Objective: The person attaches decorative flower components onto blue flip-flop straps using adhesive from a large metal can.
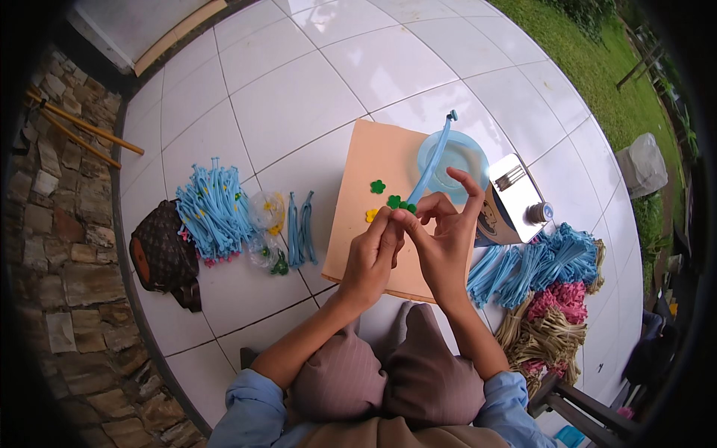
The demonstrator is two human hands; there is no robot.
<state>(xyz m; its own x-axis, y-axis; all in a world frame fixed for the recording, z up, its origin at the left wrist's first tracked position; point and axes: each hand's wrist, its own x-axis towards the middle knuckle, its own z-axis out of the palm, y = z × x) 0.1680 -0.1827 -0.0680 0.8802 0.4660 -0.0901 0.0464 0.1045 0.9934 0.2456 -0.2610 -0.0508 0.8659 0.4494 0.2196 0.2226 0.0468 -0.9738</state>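
Observation:
Above the peach-coloured board [348, 216], my two hands meet at their fingertips. My left hand [376, 252] pinches at a small green flower piece [393, 201]. The thumb of my right hand [442, 237] presses in beside it, next to a second green piece [408, 207]. A light blue strap [432, 169] rises from my right fingers to a knobbed end at the far right. My right index finger is raised and bent. The strap's lower end is hidden by my fingers. On the board lie a loose green flower [378, 187] and a yellow flower [371, 215].
A translucent blue dish [470, 153] sits on the board's far right. Beside it stands a tin box [517, 193] bearing a fork-like object and small jar [539, 213]. Blue straps [214, 213], a brown bag [160, 246] and plastic bags [267, 211] are left; coloured bundles [556, 261] right.

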